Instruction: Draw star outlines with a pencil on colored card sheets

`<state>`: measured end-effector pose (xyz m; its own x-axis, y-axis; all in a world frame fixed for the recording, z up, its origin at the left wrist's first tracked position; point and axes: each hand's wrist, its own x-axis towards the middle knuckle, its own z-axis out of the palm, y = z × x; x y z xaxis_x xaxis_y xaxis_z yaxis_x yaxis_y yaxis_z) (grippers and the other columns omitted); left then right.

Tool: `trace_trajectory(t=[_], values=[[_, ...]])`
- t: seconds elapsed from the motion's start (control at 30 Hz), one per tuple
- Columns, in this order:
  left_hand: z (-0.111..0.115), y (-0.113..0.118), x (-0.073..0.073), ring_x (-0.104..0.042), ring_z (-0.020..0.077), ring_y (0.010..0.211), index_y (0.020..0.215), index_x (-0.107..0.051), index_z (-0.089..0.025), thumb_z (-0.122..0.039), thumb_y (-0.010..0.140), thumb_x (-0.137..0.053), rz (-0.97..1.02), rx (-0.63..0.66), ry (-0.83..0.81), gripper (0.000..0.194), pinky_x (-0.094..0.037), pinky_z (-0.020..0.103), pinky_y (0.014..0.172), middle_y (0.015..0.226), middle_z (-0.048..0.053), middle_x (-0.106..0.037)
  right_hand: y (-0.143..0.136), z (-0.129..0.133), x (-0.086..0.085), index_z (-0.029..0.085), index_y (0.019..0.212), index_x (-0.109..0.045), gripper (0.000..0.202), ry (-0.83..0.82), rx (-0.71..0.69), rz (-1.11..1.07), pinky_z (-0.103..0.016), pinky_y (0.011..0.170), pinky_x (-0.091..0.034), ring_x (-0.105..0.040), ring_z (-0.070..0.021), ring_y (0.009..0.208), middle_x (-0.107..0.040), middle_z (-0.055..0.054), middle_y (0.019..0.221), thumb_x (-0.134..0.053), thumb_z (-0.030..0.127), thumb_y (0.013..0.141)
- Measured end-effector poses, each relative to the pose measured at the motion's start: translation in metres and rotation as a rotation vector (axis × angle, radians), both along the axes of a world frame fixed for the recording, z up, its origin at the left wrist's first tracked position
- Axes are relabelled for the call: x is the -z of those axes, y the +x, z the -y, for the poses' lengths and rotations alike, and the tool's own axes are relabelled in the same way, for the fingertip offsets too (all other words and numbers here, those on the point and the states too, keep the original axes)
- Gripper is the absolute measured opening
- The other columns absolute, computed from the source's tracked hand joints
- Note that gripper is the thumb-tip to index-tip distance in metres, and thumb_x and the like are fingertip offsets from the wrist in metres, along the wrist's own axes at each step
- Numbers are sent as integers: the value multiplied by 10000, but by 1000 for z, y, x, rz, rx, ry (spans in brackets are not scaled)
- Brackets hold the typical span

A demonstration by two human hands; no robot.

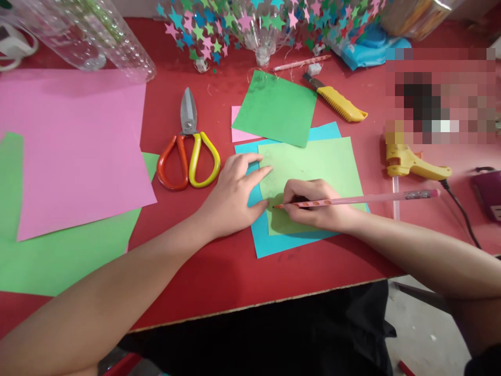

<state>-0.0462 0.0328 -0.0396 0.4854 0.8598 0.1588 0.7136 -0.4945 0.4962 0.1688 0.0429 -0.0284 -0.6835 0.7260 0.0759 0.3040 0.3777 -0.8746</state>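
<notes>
My right hand (pixel 319 203) grips a pink pencil (pixel 368 199), its tip close to the left part of a light green paper sheet (pixel 313 162). Faint pencil marks show along that sheet's left side. Beneath it lies a blue paper sheet (pixel 262 243), whose edges stick out around it. My left hand (pixel 242 193) rests with fingers spread, the fingertips on the left edge of the light green sheet. A darker green paper piece (pixel 277 107) overlaps the top of the sheets, with a pink paper piece (pixel 240 125) partly under it.
Scissors (pixel 188 141) with red and yellow handles lie left of the sheets. A yellow cutter knife (pixel 336 99) and another pencil (pixel 301 62) lie behind. To the right is a yellow glue gun (pixel 415 162). Large pink paper (pixel 82 151) covers the left; star decorations (pixel 270 21) stand behind.
</notes>
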Motion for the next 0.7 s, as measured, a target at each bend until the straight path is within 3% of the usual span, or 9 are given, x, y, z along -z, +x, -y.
trace_trajectory(t=[0.33,0.7], values=[[0,0,0,-385,357,1304,1299,-557,-169,-290,819,-610,-4,-3,-14,497,-338,558,1100,1375,156,-430,0,-1,1,187,707,-457,149,17,37,4,-184,514,-304,-395,-50,516,-445,77,595,-541,84,775],[0,0,-1,-388,361,1302,1306,-558,-134,-299,821,-606,-14,-3,-10,515,-336,545,1106,1371,170,-438,2,-2,0,196,686,-409,192,-4,-30,-16,-177,498,-288,-355,-45,519,-425,79,600,-512,38,718]])
